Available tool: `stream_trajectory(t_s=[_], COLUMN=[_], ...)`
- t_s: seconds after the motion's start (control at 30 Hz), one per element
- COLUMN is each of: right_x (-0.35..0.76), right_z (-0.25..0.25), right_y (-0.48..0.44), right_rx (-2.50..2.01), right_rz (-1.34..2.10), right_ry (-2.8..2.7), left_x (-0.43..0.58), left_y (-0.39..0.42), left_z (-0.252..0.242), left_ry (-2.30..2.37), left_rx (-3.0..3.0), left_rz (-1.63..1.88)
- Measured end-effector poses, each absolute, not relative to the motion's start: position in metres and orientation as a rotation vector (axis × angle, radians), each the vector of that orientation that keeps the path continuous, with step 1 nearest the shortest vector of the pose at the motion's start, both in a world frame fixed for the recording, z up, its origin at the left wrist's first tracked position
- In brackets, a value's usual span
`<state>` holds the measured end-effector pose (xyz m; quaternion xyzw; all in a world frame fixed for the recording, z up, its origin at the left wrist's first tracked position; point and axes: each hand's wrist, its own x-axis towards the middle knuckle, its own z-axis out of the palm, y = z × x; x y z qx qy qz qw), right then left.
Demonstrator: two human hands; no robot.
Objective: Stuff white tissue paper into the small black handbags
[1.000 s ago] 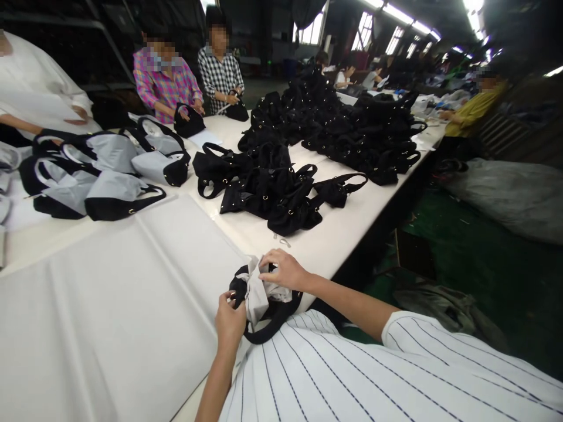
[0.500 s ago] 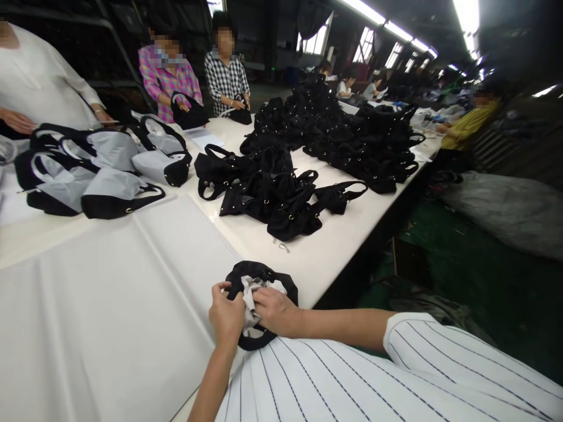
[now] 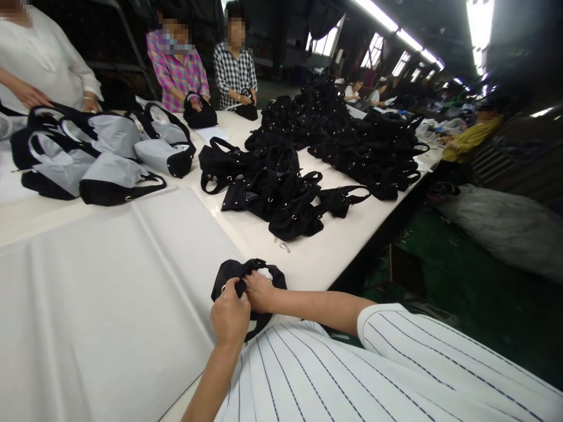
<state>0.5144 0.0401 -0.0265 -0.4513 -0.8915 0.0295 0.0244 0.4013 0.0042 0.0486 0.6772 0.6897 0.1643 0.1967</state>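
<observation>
A small black handbag [image 3: 229,271] with a gold ring and a looped handle lies at the table's near edge, close to my body. My left hand [image 3: 230,313] grips the rim of its opening, thumb and fingers closed on the black fabric. From the right, my right hand [image 3: 260,292] reaches into the opening with its fingers bent. Its fingertips are hidden inside the bag, so what they hold does not show. A bit of crumpled white stuffing [image 3: 265,274] shows beyond the right hand.
Large white sheets [image 3: 118,305] cover the table at left. Ahead are black bags [image 3: 281,196] in a heap and a bigger pile [image 3: 316,111]. Grey-wrapped bags [image 3: 114,143] stand at far left. Small metal clasps [image 3: 285,248] lie nearby. Several people work around the table.
My right hand has pushed deeper into the bag, and less white stuffing shows. Both hands and the bag have shifted slightly left. The left hand has moved onto the rim near the right fingers.
</observation>
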Motion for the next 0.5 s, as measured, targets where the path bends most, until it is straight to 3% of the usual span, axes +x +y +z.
stream_trajectory(t_s=[0.3,0.5], right_x=[0.52,0.544], right_z=[-0.014,0.0], right_y=[0.056,0.071], right_rx=[-1.786,-1.492], right_rz=[0.645,1.047], right_ry=[-1.98,-2.056], left_x=[0.417,0.422], left_y=[-0.007,-0.005], left_z=[0.047,0.059], left_ry=[1.842,1.523], left_rx=[1.712,1.557], left_rz=[0.863,1.062])
